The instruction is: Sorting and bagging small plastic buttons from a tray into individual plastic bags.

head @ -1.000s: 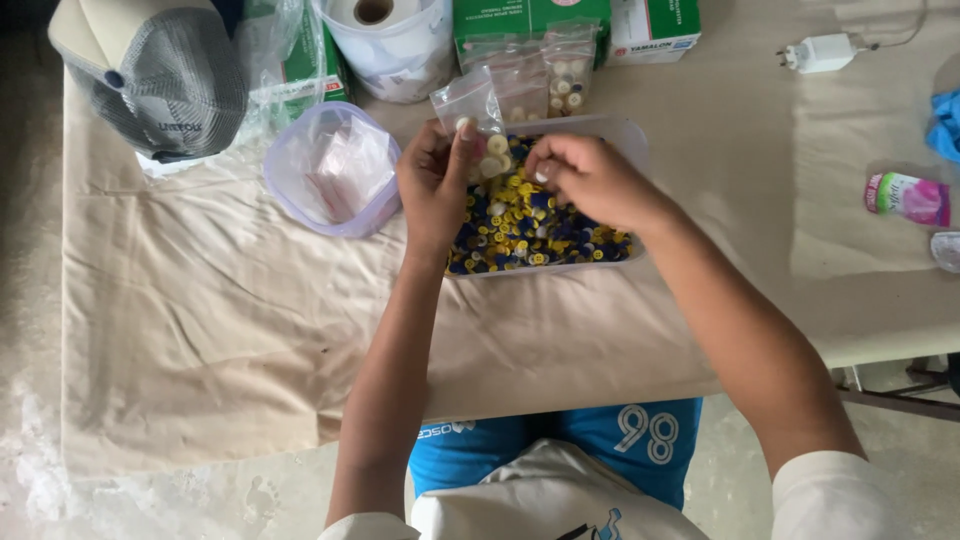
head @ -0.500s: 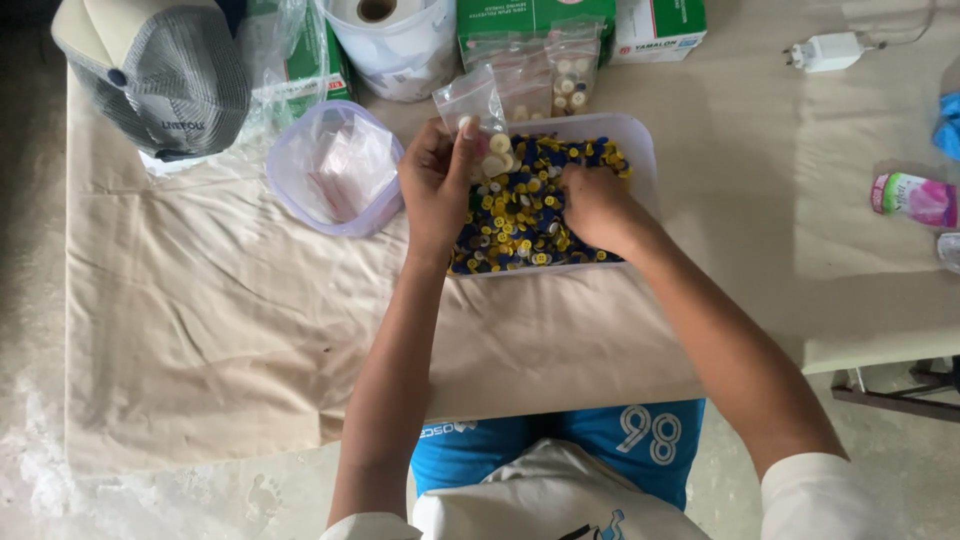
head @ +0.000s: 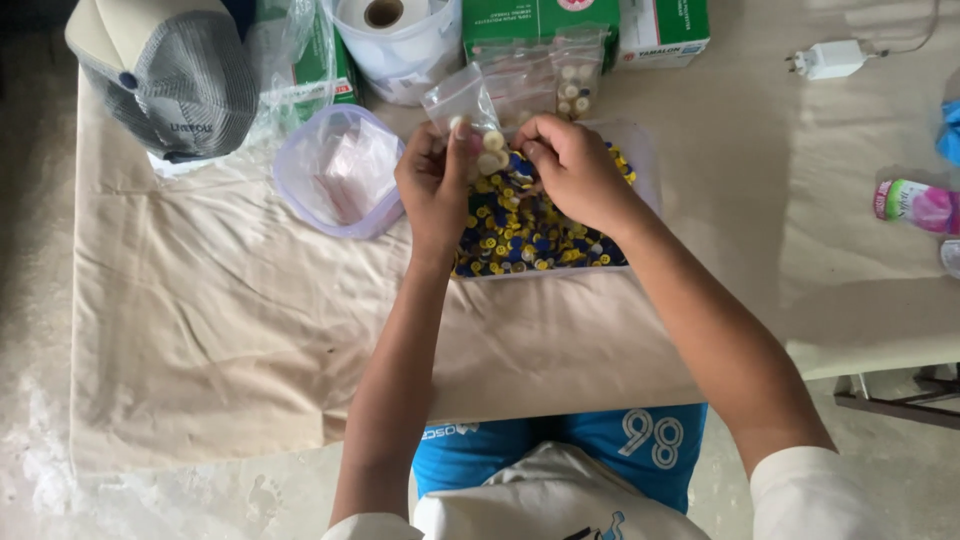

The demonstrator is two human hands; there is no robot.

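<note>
My left hand holds a small clear plastic bag with a few pale round pieces in it, above a clear tray full of small blue and yellow round pieces. My right hand is at the mouth of the bag, fingers pinched together. Whether a piece is between those fingertips cannot be told. Both hands are over the tray's left half.
A lilac-rimmed bowl with clear bags sits left of the tray. A grey cap, a paper roll in a tub, green boxes, filled small bags, a white charger and a pink tube lie around on the cream cloth.
My right hand went down into the pieces in the tray and has come back up to the bag in my left hand.
</note>
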